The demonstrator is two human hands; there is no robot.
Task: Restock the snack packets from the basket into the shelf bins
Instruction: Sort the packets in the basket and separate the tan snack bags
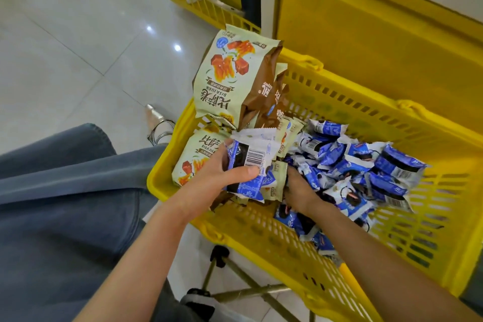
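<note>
The left hand point(211, 175) grips a stack of blue packets point(251, 161); the right hand point(300, 191), buried in the basket point(261, 234), hides its grip. Add packets flat, edges aligned.

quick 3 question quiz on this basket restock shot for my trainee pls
1. True or false: the left-hand grip holds a few blue cookie packets.
2. Where is the right-hand grip? A: flat on the floor. B: down in the pile of loose blue packets inside the yellow basket. C: holding a bottle.
3. Fill the gap: the tall cream-and-brown snack bags stand at the basket's ___ end (left or right).

Key: 1 true; 2 B; 3 left.
</note>
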